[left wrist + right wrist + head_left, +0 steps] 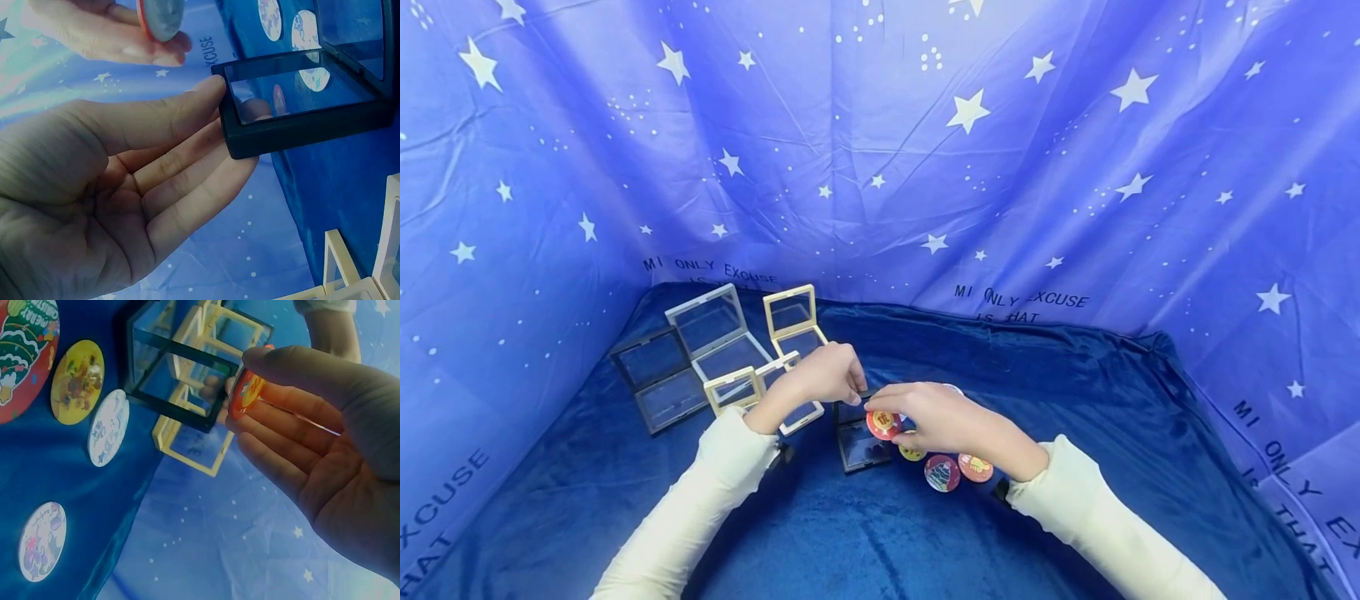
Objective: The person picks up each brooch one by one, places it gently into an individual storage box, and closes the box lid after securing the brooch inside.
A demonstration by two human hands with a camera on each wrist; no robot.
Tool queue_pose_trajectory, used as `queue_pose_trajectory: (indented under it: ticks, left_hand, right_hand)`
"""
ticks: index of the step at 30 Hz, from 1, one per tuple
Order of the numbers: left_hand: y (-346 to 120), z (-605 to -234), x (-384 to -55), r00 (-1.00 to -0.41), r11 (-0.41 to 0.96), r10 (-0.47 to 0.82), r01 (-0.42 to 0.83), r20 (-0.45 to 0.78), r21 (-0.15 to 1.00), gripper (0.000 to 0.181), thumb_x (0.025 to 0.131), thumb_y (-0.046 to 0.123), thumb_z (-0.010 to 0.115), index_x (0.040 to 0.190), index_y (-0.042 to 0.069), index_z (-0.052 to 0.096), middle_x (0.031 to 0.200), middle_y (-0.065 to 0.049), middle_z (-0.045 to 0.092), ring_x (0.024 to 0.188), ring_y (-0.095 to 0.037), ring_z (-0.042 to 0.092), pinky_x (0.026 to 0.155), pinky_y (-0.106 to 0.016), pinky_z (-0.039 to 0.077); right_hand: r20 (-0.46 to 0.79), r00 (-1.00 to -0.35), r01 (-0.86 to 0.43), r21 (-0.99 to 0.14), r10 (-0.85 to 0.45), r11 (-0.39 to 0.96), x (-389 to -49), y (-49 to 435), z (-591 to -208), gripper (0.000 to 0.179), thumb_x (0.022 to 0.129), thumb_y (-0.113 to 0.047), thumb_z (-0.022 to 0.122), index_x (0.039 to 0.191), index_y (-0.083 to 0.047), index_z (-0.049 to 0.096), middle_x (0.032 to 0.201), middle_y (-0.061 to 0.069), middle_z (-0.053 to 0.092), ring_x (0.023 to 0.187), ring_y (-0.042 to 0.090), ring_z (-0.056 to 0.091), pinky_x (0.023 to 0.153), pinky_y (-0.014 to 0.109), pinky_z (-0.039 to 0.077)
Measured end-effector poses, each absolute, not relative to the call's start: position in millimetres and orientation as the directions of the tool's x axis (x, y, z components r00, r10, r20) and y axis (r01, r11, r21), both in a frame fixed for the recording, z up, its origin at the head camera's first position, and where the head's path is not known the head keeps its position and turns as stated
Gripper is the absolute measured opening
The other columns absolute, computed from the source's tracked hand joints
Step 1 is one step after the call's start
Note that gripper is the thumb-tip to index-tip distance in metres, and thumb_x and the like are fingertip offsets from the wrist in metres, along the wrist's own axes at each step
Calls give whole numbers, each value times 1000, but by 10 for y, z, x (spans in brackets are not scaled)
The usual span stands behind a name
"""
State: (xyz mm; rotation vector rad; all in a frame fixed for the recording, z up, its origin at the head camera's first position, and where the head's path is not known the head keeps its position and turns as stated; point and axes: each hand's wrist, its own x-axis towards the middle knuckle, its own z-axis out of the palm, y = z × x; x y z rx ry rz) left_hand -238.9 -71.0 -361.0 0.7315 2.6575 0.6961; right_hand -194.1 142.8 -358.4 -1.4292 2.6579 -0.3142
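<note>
My left hand (829,372) pinches the edge of one panel of a small black hinged display frame (300,132), thumb on top and fingers beneath. The frame stands open on the blue cloth, its two clear-film panels at an angle. In my right hand (951,423), thumb and fingertips pinch a round red button badge (883,424) with a gold centre. The badge (249,392) is held up on edge beside the raised panel, overlapping the frame in the head view. Its grey back faces the left wrist camera.
Several round badges lie right of the frame, among them a Christmas tree badge (942,472), an orange-red one (976,467) and a yellow one (78,382). At left stand other open frames: black (672,402), grey-white (706,309), yellow (791,292). A starry curtain (880,125) hangs behind.
</note>
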Motion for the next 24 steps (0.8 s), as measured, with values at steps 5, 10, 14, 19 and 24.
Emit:
queue_pose_trajectory:
  ticks: [5,10,14,19,24]
  left_hand:
    - [-742,-3605,-2469,-801,737,568,394,-188,548,9,85,5,81,93,3,81,89,-7,80,81,-15,75,75,-27,61]
    - [-742,-3597,-2534,-786,730,574,364,-229,578,8,84,4,81,92,4,81,88,-7,80,71,-15,74,68,-26,60]
    - [-742,-3597,-2553,-786,737,563,338,-255,586,8,84,3,81,92,5,81,87,-5,80,67,-14,72,67,-27,60]
    - [-737,-3596,-2557,-784,735,566,343,-252,585,7,83,3,82,90,5,81,87,-6,80,66,-14,72,66,-28,61]
    - [-721,-3578,-2554,-782,737,572,358,-248,573,6,83,3,82,89,5,80,87,-7,80,66,-14,72,66,-27,60]
  right_hand:
    - [1,-487,-858,-190,-873,478,-1953,1346,-3628,51,86,-9,80,136,-12,66,139,6,66,125,21,65,95,35,58]
    - [-14,-434,-894,-119,-901,433,-1993,1277,-3713,50,85,-6,80,133,-13,68,138,3,67,129,20,62,90,30,58]
    - [-55,-415,-901,-113,-908,418,-2009,1227,-3764,48,88,-9,79,135,-14,67,141,2,65,128,19,63,90,30,58]
    - [-76,-396,-908,-118,-915,403,-2022,1189,-3824,47,90,-10,78,135,-14,67,141,2,65,128,19,63,100,34,56]
    - [-62,-367,-928,-46,-928,370,-2052,1141,-3915,46,87,-9,80,132,-15,69,136,0,68,122,14,66,99,30,55]
